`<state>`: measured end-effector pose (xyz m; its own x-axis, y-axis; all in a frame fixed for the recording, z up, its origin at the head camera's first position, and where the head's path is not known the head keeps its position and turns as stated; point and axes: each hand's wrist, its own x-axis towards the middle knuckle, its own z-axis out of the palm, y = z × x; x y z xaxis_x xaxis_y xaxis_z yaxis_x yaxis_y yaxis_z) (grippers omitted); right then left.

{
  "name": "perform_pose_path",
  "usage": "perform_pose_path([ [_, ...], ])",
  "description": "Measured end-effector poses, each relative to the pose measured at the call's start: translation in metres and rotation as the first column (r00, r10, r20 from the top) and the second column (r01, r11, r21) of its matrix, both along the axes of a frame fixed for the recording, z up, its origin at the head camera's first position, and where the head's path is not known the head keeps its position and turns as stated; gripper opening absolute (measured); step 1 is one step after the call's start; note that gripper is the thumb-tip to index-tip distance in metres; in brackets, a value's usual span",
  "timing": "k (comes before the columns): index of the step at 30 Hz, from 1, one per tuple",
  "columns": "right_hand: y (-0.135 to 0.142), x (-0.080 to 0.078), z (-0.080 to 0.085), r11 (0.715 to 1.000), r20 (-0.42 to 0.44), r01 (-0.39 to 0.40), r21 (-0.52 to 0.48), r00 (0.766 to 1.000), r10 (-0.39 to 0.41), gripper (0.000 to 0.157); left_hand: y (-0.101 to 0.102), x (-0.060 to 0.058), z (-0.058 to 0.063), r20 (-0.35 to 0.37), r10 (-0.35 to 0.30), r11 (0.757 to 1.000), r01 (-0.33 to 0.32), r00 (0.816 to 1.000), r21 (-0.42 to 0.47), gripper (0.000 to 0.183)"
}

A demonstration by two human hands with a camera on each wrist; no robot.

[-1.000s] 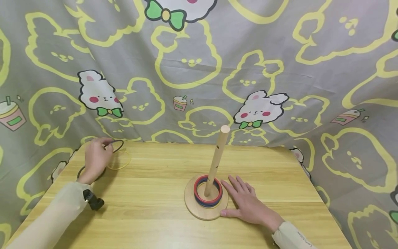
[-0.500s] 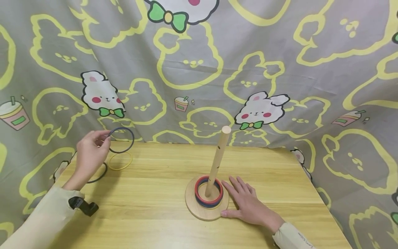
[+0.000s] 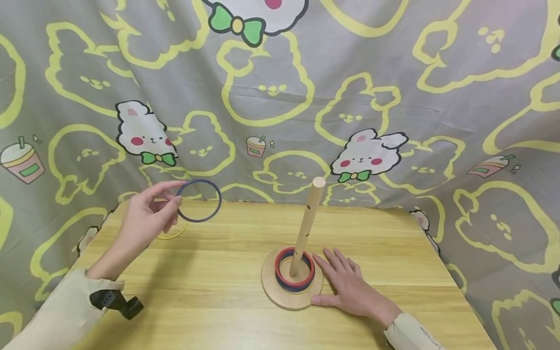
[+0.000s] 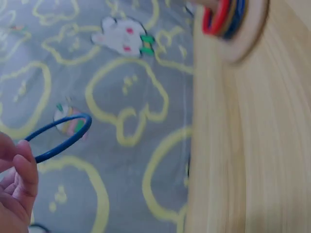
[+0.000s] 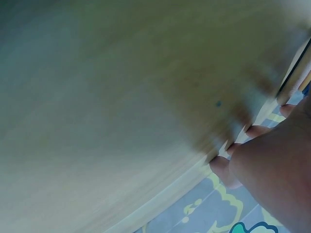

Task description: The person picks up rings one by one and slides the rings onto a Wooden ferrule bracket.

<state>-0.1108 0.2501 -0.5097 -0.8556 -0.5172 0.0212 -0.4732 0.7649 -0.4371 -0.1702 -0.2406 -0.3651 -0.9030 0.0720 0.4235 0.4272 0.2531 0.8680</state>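
My left hand (image 3: 146, 214) pinches the left edge of a dark blue ring (image 3: 220, 200) between thumb and fingers, up above the back left of the table. In the left wrist view the same blue ring (image 4: 63, 147) sticks out from the fingertips. Fingers spread, my right hand (image 3: 347, 287) lies flat on the table, its thumb and index fingertips right at the edge of a round wooden base (image 3: 272, 292). From that base rises a wooden peg (image 3: 306, 221). Around its foot lies a stack of rings, a red ring (image 3: 277, 267) on top with blue and yellow below.
A yellow ring (image 3: 175, 236) lies on the wooden table (image 3: 218, 311) at the back left, partly behind my left hand. A grey curtain (image 3: 288, 131) with cartoon prints hangs behind the table and along both sides. A black device (image 3: 114, 302) is strapped at my left wrist.
My left hand has lifted the blue ring off the table's back left and carried it right. A dark ring, seen earlier on the table, is now hidden behind my left arm. The right hand stays put.
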Motion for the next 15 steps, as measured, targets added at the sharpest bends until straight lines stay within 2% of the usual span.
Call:
perform_pose_path([
  [3,0.0,0.0,0.0,1.0,-0.007,-0.005,-0.003,1.0,0.005,0.101,0.011,0.007,0.006,0.022,-0.09,0.995,0.089,0.996,0.053,0.036],
  [7,0.0,0.0,0.0,1.0,-0.026,-0.012,-0.007,1.0,0.012,0.1,0.025,0.018,0.013,0.043,-0.178,0.978,0.172,0.983,0.114,0.036],
  [11,0.0,0.0,0.001,1.0,-0.028,-0.014,-0.002,1.0,0.014,0.099,0.036,0.025,0.017,0.061,-0.264,0.951,0.25,0.962,0.185,0.033],
  [15,0.0,0.001,0.001,1.0,-0.016,-0.014,0.003,1.0,0.014,0.099,0.044,0.032,0.02,0.075,-0.327,0.928,0.305,0.942,0.215,0.031],
])
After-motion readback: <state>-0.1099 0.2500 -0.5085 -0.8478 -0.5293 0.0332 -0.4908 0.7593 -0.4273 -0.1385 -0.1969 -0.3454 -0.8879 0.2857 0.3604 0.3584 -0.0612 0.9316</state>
